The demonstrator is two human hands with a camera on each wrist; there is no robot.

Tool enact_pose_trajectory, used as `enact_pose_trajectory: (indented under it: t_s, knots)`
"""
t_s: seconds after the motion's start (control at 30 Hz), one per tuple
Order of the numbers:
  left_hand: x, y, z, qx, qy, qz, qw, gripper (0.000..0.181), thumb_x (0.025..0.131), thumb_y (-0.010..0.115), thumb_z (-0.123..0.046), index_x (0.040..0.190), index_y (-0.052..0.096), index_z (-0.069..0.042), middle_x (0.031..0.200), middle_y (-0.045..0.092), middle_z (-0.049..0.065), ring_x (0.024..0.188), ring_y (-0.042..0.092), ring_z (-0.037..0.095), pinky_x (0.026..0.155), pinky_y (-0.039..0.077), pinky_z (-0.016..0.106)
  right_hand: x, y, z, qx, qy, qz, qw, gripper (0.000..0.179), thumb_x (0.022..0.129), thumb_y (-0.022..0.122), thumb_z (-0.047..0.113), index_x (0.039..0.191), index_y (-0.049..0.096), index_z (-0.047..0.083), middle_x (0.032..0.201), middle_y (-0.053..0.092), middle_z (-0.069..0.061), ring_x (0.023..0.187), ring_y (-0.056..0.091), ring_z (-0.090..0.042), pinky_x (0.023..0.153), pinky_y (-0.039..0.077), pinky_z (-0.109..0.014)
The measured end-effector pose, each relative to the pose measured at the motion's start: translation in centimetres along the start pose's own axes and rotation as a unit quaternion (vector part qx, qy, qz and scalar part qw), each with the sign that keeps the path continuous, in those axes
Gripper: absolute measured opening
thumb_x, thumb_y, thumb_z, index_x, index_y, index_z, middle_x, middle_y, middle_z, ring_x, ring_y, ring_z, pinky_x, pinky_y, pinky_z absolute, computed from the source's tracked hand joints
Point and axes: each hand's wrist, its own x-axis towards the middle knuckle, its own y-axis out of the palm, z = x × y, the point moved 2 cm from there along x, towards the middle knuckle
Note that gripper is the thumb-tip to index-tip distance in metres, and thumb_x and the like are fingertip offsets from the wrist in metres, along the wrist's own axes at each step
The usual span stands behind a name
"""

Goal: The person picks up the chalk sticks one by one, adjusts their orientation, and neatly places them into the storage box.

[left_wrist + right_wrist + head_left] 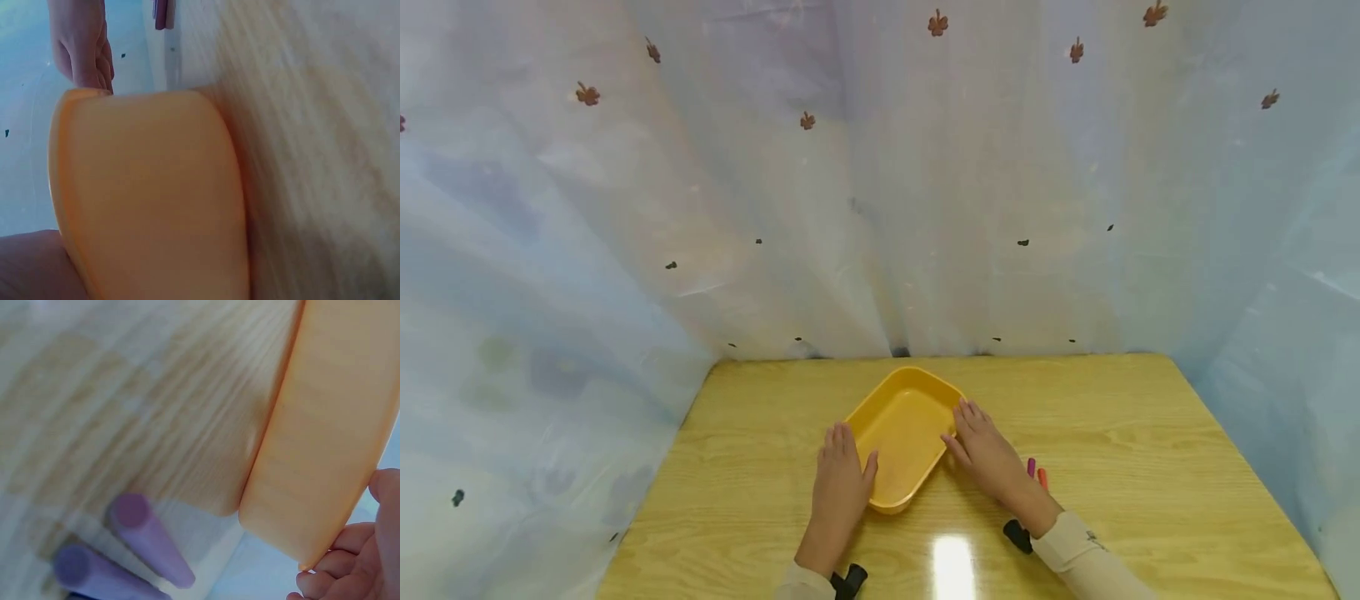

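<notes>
A yellow rectangular plastic tray (904, 433) with rounded corners sits at an angle on the wooden table, nothing inside it. My left hand (838, 483) rests over its near left rim, fingers straight and thumb spread toward the inside. Across the tray, my right hand (988, 454) lies on the right rim, fingers extended over the edge by the far right corner. In the right wrist view, the fingertips (340, 550) touch the upper rim. The left wrist view has the tray's outer wall (156, 187) large, with the right hand at its far corner.
Beside the right forearm lie a purple stick (1032, 467) and a red stick (1042, 478), like markers. Black wrist gear (1018, 536) sits under each wrist. A patterned plastic sheet (880, 183) hangs behind the wooden table (760, 467) and along both sides.
</notes>
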Motion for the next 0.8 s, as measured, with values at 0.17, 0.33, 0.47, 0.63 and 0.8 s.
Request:
enact_pose_trajectory:
  t_s: [0.17, 0.33, 0.47, 0.63, 0.8]
  knots:
    - [0.6, -0.5, -0.1, 0.009, -0.01, 0.008, 0.9999, 0.071, 0.093, 0.053, -0.037, 0.138, 0.031, 0.014, 0.138, 0.037, 0.029, 0.129, 0.034, 0.041, 0.102, 0.03, 0.053, -0.5, -0.2, 0.2, 0.003, 0.005, 0.006, 1.0, 0.062, 0.098, 0.042, 0.04, 0.137, 0.038, -0.008, 0.145, 0.029, -0.023, 0.135, 0.023, -0.035, 0.108, 0.021, -0.048]
    - [1.0, -0.5, -0.2, 0.016, -0.013, 0.009, 0.9998, 0.069, 0.093, 0.053, -0.036, 0.137, 0.033, 0.013, 0.138, 0.038, 0.028, 0.128, 0.034, 0.041, 0.101, 0.03, 0.053, -1.1, -0.3, 0.6, -0.005, 0.008, -0.002, 1.0, 0.062, 0.098, 0.043, 0.04, 0.137, 0.039, -0.008, 0.144, 0.03, -0.023, 0.135, 0.023, -0.035, 0.108, 0.021, -0.047]
    - [1.2, -0.3, -0.3, 0.026, -0.009, 0.007, 0.9996, 0.067, 0.093, 0.054, -0.035, 0.136, 0.035, 0.013, 0.137, 0.039, 0.028, 0.127, 0.035, 0.042, 0.101, 0.03, 0.055, -1.7, -0.2, 1.0, -0.012, 0.024, -0.013, 0.9995, 0.062, 0.097, 0.045, 0.04, 0.138, 0.038, -0.006, 0.145, 0.03, -0.021, 0.135, 0.023, -0.034, 0.105, 0.025, -0.049]
    - [1.3, -0.2, -0.5, 0.041, -0.005, 0.011, 0.9991, 0.066, 0.093, 0.054, -0.034, 0.136, 0.035, 0.013, 0.138, 0.038, 0.028, 0.129, 0.033, 0.043, 0.101, 0.028, 0.056, -2.3, 0.2, 1.7, -0.025, 0.032, -0.022, 0.9989, 0.065, 0.096, 0.048, 0.039, 0.138, 0.036, -0.007, 0.145, 0.03, -0.022, 0.135, 0.023, -0.035, 0.105, 0.026, -0.05]
    - [1.7, 0.0, -0.4, 0.055, 0.003, 0.012, 0.9984, 0.067, 0.093, 0.053, -0.036, 0.136, 0.036, 0.012, 0.139, 0.038, 0.028, 0.13, 0.03, 0.043, 0.102, 0.026, 0.056, -3.0, 0.6, 2.4, -0.041, 0.02, -0.04, 0.9982, 0.065, 0.096, 0.047, 0.039, 0.137, 0.037, -0.01, 0.143, 0.031, -0.026, 0.134, 0.024, -0.038, 0.107, 0.023, -0.049]
